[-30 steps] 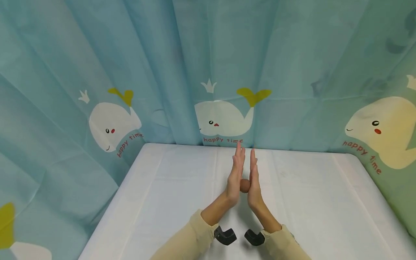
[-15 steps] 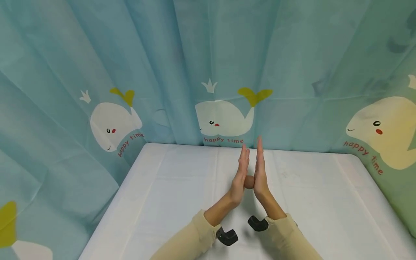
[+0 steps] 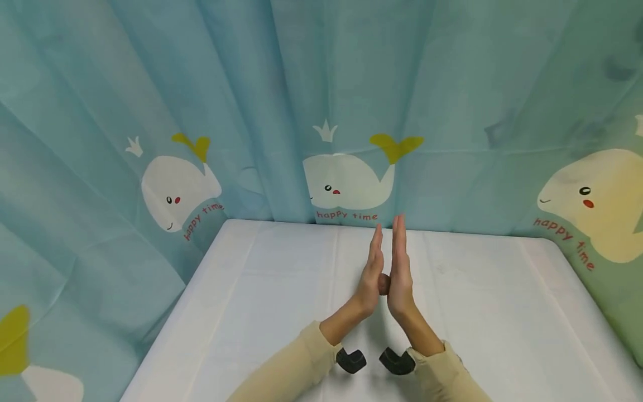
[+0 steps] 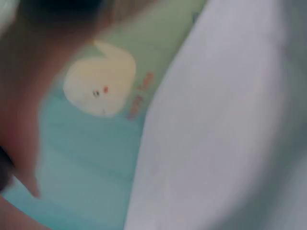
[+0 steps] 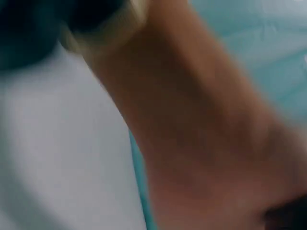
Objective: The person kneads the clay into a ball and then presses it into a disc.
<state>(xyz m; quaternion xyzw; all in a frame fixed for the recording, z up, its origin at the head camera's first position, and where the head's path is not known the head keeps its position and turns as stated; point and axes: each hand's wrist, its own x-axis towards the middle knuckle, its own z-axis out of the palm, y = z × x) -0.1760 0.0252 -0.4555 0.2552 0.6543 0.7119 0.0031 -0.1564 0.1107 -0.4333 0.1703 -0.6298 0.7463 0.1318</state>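
Observation:
In the head view a small brown ball (image 3: 384, 284) sits between two upright palms, above the white table. My left hand (image 3: 369, 282) presses on it from the left, its fingers straight and pointing away from me. From the right, my right hand (image 3: 400, 273) presses against it with straight fingers, its tips a little farther forward than the left ones. Part of the ball is covered by the palms. Both wrist views are blurred: a hand (image 4: 21, 124) fills the left side of one, and a bare wrist and palm (image 5: 192, 143) cross the other.
A white-covered table (image 3: 281, 296) lies beneath the hands. Behind and beside it hangs a blue-green curtain (image 3: 241, 111) printed with whales. Black wrist-worn cameras (image 3: 398, 361) jut inward from both beige sleeves (image 3: 296, 363).
Hands and ball have shifted slightly right. The right hand slid forward against the left, then back a little. The gap between the palms has narrowed and less of the ball shows.

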